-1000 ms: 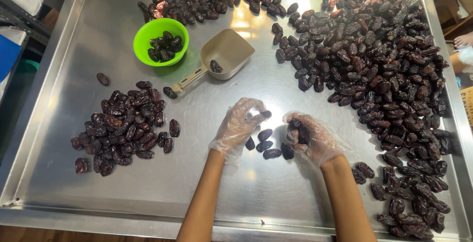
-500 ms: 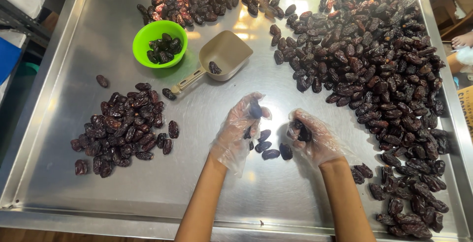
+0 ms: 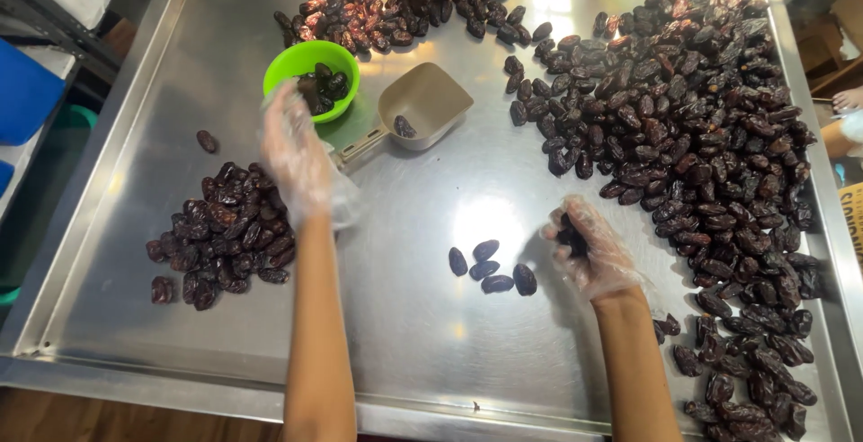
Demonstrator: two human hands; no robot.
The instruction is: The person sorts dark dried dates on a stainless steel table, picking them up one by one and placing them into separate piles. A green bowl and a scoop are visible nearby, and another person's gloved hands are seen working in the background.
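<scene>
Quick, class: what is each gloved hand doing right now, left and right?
Left hand: at the green bowl, fingers closed on a dark date.
Right hand: curled shut around dates, beside four loose dates.

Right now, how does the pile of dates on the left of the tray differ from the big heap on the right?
The left pile is small and compact; the right heap is far larger and sprawls along the tray's whole right side. The left pile lies just left of the left hand; the right heap lies just beyond the right hand, which holds a date. Both are dark, glossy dates on the steel tray.
</scene>
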